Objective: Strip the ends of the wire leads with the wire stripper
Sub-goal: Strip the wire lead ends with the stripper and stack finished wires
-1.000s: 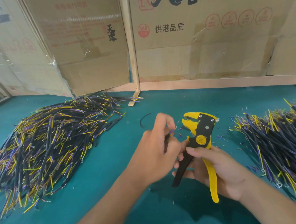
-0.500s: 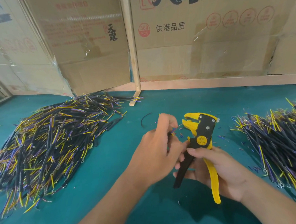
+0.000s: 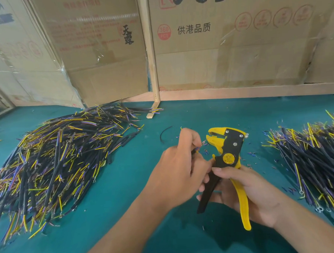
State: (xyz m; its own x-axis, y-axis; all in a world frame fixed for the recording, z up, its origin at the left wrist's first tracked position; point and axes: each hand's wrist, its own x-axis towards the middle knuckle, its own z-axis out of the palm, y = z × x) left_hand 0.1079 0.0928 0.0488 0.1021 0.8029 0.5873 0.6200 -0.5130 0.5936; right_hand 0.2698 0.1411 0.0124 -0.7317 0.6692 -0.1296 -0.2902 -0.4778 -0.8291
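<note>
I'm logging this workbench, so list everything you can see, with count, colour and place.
wire stripper: one, yellow and black, centre, above the table
wire lead: one, blue and yellow ends, tip just short of the stripper's head
left wire pile: one, black, yellow, purple, table left
right wire pile: one, same colours, table right
black sleeve piece: one, curved, behind the hands
table: one, teal
cardboard boxes: several, brown, at the back
left hand: pinches the lead
right hand: grips the stripper handles

Left hand [image 3: 181, 169] and right hand [image 3: 250, 195], grips apparently closed, touching.
</note>
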